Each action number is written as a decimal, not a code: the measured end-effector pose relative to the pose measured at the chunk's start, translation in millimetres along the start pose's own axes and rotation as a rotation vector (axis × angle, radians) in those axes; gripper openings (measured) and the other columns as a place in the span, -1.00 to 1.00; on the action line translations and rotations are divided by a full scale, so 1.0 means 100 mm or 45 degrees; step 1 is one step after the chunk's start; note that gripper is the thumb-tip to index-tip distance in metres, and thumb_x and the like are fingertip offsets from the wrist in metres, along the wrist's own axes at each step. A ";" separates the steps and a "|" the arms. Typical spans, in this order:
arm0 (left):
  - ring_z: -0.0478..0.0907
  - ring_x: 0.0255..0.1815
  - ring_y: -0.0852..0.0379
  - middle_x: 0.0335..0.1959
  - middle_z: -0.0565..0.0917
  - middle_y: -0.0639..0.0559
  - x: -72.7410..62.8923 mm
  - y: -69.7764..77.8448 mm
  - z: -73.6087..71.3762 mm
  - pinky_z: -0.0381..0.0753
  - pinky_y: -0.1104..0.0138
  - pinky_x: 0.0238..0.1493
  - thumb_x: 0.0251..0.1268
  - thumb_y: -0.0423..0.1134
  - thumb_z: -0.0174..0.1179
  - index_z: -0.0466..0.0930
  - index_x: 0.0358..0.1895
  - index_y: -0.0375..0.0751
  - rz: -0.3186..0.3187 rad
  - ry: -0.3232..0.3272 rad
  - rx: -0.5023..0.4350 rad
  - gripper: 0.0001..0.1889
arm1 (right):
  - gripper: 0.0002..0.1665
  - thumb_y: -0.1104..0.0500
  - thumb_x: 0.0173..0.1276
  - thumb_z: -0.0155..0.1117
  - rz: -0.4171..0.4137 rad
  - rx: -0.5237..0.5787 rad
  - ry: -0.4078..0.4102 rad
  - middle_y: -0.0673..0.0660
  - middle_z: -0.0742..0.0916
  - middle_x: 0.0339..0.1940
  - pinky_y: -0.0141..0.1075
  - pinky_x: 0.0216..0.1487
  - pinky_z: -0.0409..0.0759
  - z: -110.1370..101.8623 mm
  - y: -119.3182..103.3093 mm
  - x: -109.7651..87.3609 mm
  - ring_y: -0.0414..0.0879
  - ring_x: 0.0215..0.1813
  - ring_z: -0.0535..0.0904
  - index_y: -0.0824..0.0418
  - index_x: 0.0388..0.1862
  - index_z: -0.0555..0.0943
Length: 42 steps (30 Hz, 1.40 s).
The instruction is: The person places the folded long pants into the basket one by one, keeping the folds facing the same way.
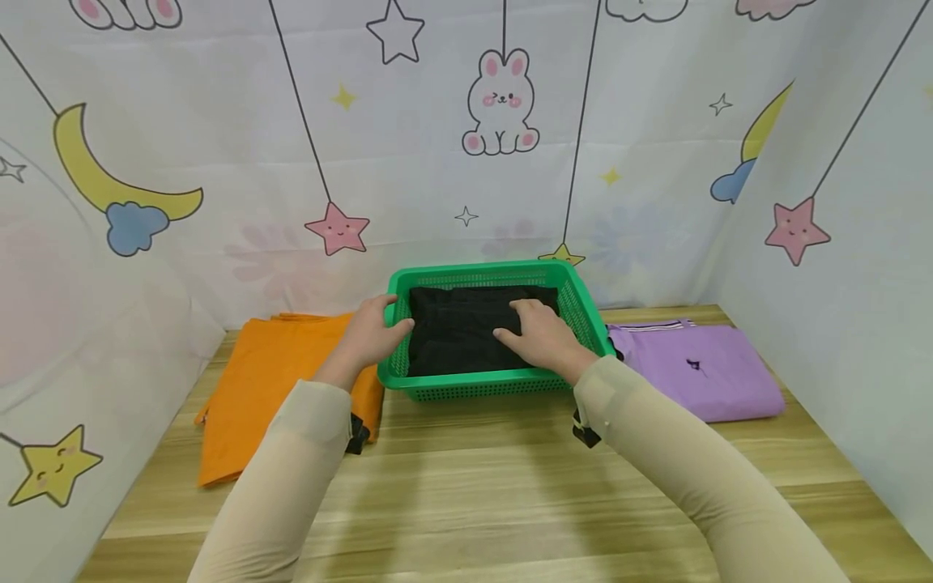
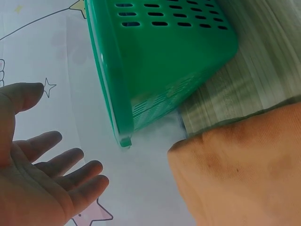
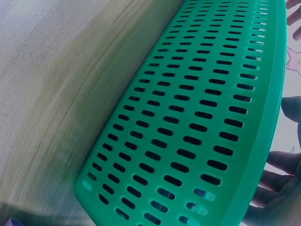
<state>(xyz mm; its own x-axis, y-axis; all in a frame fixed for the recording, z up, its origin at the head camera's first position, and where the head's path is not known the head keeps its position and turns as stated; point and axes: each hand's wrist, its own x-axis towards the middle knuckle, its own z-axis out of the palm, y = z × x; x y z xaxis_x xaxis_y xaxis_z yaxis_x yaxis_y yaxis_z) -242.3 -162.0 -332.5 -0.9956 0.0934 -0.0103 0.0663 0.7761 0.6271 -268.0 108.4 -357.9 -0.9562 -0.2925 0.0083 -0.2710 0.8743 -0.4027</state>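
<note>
A green perforated plastic basket [image 1: 481, 379] stands on the wooden table, with a folded black cloth [image 1: 459, 328] lying inside it. My left hand [image 1: 370, 330] hovers at the basket's left rim, thumb and fingers spread. In the left wrist view that hand [image 2: 51, 176] holds nothing, its fingers apart from the green wall. Over the right half of the black cloth is my right hand [image 1: 543, 334], its thumb and fingers extended. The right wrist view shows fingers [image 3: 277, 181] beyond the rim, partly hidden behind it.
Left of the basket lies a folded orange cloth [image 1: 266, 389], its edge close to the basket. A folded purple cloth [image 1: 729, 372] with a small dark mark lies to the right. Printed white curtains [image 1: 437, 186] surround the table [image 1: 466, 486] at the back and sides.
</note>
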 end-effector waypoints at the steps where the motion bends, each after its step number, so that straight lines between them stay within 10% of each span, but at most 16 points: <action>1: 0.03 0.47 -0.23 0.47 0.09 -0.27 0.00 0.00 0.00 0.13 -0.09 0.41 0.42 -0.03 -0.02 0.03 0.47 -0.27 -0.004 -0.002 0.001 -0.33 | -0.19 -0.23 0.39 0.02 -0.001 -0.001 -0.003 0.23 0.29 0.46 0.08 0.31 0.35 0.00 0.00 0.00 0.15 0.44 0.21 0.19 0.46 0.18; 42: 0.06 0.46 -0.25 0.45 0.13 -0.29 -0.06 -0.14 -0.02 0.14 -0.10 0.40 0.43 -0.06 -0.05 0.06 0.45 -0.33 0.003 0.054 -0.007 -0.35 | -0.18 -0.27 0.39 -0.01 -0.046 0.001 -0.021 0.18 0.27 0.47 0.05 0.28 0.39 0.08 -0.20 0.00 0.12 0.43 0.26 0.12 0.47 0.17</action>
<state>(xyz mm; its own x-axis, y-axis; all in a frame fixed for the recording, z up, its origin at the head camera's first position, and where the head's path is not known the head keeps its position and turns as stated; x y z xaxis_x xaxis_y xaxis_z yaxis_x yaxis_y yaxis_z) -237.5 -175.2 -339.7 -0.9974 0.0683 0.0240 0.0680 0.7726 0.6313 -261.8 87.6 -357.0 -0.9439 -0.3300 0.0081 -0.3051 0.8629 -0.4029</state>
